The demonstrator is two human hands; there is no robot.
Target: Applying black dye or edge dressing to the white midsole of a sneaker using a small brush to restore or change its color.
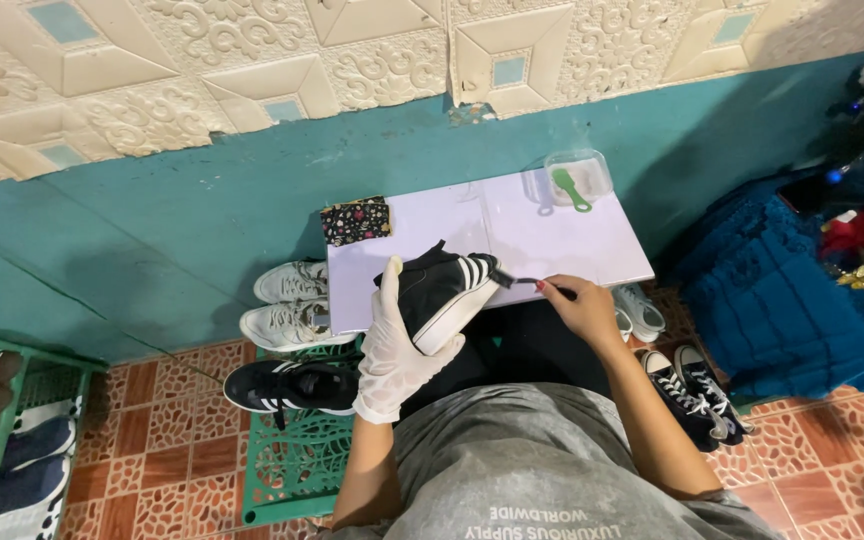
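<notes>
Black sneaker (442, 292) with white stripes and sole, tilted over the white table's (562, 245) front edge; gloved left hand (397, 345) wrapped around it; right hand (577, 305) pinching a small brush (517, 281) at its toe; table's middle bare.

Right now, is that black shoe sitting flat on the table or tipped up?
Tipped up. The black shoe lies tilted in the gloved left hand, white sole facing outward, while the right hand holds a brush against it.

A black sneaker (442, 292) with white stripes and white sole; a white glove (392, 350) on the left hand; a pale lilac worktop (552, 250); a green brush (570, 188); a floral black pouch (356, 220); a teal wall (202, 220); terracotta-patterned floor tiles (182, 440).
</notes>
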